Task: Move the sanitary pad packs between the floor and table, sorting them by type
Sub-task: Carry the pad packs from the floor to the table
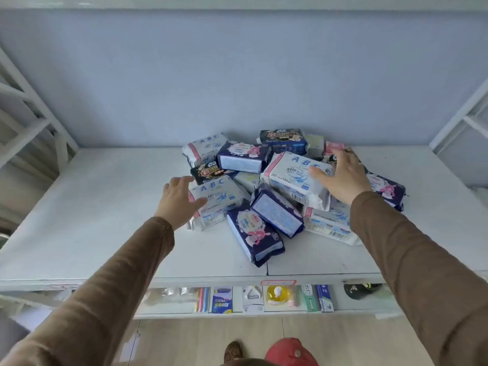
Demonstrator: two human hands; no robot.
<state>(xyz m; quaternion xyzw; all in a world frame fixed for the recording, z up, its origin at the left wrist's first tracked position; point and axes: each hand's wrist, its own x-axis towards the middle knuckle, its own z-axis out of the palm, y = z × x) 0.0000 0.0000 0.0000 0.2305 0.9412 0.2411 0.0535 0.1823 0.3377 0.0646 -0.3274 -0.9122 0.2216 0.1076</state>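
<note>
A heap of sanitary pad packs lies at the middle back of the white table (92,207). It holds white ABC packs, dark blue packs with pink figures and black packs with gold print. My left hand (178,199) reaches to the left side of a white ABC pack (217,199), fingers spread, thumb on its top face. My right hand (340,178) lies open over the right end of a larger white ABC pack (290,175) on top of the heap. A dark blue pack (254,233) lies nearest the front edge.
A white wall closes off the back of the table. White shelf frames stand at the left (26,114) and the right (464,117). Small packaged goods (221,299) hang under the table's front edge. A red cap (290,352) lies on the wooden floor below.
</note>
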